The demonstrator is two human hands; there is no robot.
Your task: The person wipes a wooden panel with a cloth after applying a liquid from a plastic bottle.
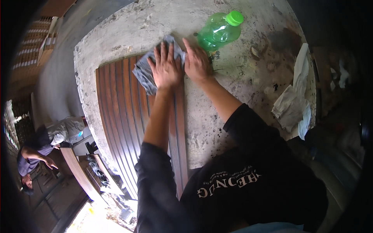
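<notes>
While pressed flat, open-palmed, on grey cloth [149, 72] atop ribbed brown panel [128, 116], left hand [167, 68] grips nothing; right hand [197, 62] rests open just beside. Could knock green bottle [219, 31] just beyond right fingertips.

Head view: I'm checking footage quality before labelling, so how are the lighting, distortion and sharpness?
Head view: fisheye bends the grey slab's edges and blackens the corners; soft daylight, no hard shadows; glare on the green bottle; the left hand, flat on the grey cloth, and the right hand look fairly sharp; the lower-left floor is overexposed.
</notes>
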